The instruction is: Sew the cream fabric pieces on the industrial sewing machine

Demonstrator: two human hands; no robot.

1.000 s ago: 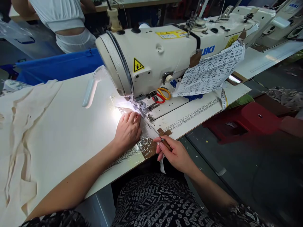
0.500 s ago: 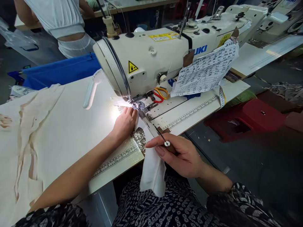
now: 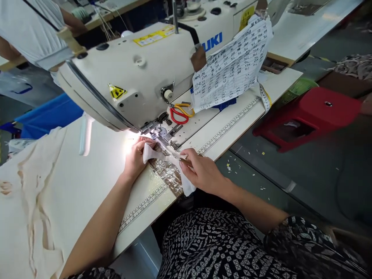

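A strip of white fabric (image 3: 174, 161) runs from beside the needle area of the sewing machine (image 3: 116, 77) down over the table's front edge. At its far end my left hand (image 3: 136, 157) is closed on the fabric, just left of the presser foot. My right hand (image 3: 202, 170) is closed around the handle of an awl (image 3: 187, 162), beside the metal guide and the fabric. The awl's tip cannot be made out. Red-handled snippers (image 3: 178, 115) and a yellow-handled pair (image 3: 187, 109) lie right of the needle area.
Cream fabric (image 3: 43, 193) lies at the left of the table (image 3: 87, 186). A handwritten sheet (image 3: 232, 66) hangs on the machine. A red stool (image 3: 308, 114) stands at the right. A person in white (image 3: 31, 31) is at the back left.
The view has shifted closer to the machine. My right hand has moved up toward the guide, its awl turned. The fabric's far end now folds out beside my left hand.
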